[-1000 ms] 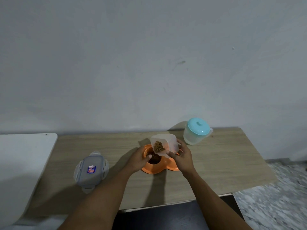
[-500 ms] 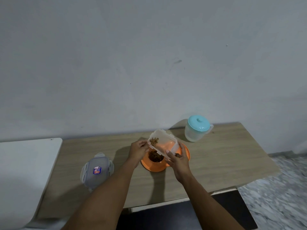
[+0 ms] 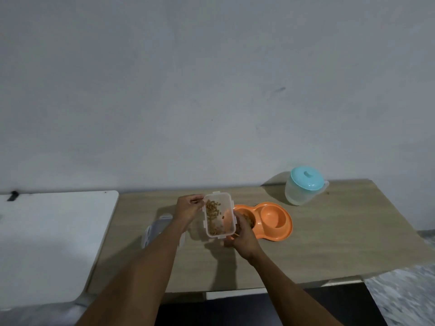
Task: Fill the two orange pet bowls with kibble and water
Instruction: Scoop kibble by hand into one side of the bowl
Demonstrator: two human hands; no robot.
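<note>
Hands held the clear rectangular plastic kibble container (image 3: 219, 216) from both sides, left hand (image 3: 188, 208) and right hand (image 3: 243, 238) with fingers closed on its walls. Its long axis ran toward the tabletop's (image 3: 329, 243) back edge, mouth up. Just rightward lay the orange double pet bowl (image 3: 270, 220), kibble in its left well; the lidded water jug (image 3: 303, 187) stood near the far right corner. Half a second earlier the container was tipped over that well; now it was level and clear of it.

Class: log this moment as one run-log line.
both hands hold kibble container | left bowl has kibble | right bowl empty | jug untouched
</note>
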